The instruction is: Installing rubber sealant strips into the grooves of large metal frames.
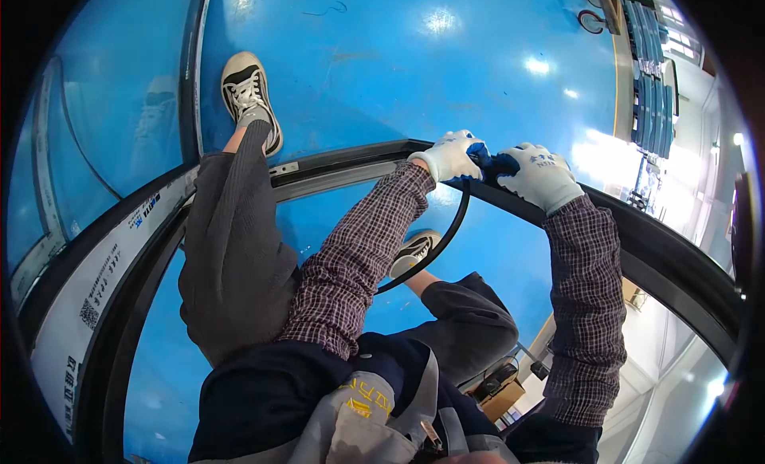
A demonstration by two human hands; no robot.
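Observation:
Both hands, in white work gloves with blue palms, are close together at the far bar of a black frame. My left hand is closed at the frame's edge on a thin black rubber strip. The strip hangs from it in a curve toward my lap. My right hand lies over the bar just right of it. Its fingers are curled and bunched near the left hand's fingertips. What the right fingers pinch is hidden by the glove and the bar.
The frame surrounds my legs; its left side carries white printed film. One shoe stands beyond the bar, another inside. A large panel is at left, stacked blue racks far right, a cardboard box lower right. The floor is glossy blue.

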